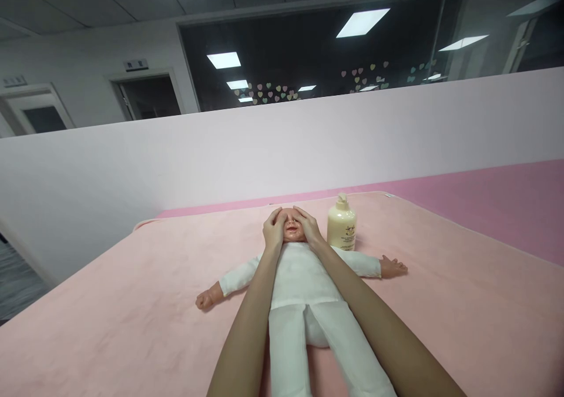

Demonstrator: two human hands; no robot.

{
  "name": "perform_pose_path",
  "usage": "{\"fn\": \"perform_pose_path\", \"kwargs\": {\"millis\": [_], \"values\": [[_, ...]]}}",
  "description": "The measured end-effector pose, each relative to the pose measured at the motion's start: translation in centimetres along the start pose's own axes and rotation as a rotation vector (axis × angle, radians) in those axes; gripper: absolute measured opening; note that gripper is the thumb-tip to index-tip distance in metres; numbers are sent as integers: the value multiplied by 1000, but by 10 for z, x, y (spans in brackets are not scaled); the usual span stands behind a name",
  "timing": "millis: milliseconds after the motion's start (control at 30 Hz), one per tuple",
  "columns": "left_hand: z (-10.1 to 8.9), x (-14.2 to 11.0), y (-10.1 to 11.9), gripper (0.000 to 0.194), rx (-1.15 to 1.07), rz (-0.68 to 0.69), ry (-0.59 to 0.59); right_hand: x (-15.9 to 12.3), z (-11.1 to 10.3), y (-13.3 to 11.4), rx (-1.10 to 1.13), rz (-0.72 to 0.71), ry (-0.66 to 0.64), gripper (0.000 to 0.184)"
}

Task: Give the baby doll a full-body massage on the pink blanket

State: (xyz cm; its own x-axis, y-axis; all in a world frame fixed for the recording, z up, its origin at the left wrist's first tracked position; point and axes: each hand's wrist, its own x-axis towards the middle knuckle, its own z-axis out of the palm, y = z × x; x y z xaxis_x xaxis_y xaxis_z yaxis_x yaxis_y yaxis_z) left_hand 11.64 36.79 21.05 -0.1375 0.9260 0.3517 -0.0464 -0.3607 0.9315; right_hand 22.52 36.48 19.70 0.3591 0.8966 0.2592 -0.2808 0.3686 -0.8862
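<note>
A baby doll (304, 279) in white clothes lies on its back on a pink blanket (132, 303), arms spread wide, head pointing away from me. My left hand (274, 228) rests flat on the left side of the doll's face, fingers stretched over the forehead. My right hand (307, 224) lies the same way on the right side, fingers reaching over the eyes. Only the doll's nose and mouth show between them. Neither hand holds anything.
A cream pump bottle (341, 224) stands upright on the blanket just right of the doll's head, close to my right hand. A darker pink surface (506, 203) continues to the right. A pale partition wall (264, 150) runs behind.
</note>
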Motion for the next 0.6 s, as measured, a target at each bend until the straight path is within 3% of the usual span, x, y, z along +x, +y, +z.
{"fn": "perform_pose_path", "kwargs": {"millis": [400,600], "values": [[0,6,-6,37,-47,-2,13,1,-2,-3,39,12,0,33],[0,2,-2,31,-37,-9,-1,-2,-1,-3,41,7,6,32]]}}
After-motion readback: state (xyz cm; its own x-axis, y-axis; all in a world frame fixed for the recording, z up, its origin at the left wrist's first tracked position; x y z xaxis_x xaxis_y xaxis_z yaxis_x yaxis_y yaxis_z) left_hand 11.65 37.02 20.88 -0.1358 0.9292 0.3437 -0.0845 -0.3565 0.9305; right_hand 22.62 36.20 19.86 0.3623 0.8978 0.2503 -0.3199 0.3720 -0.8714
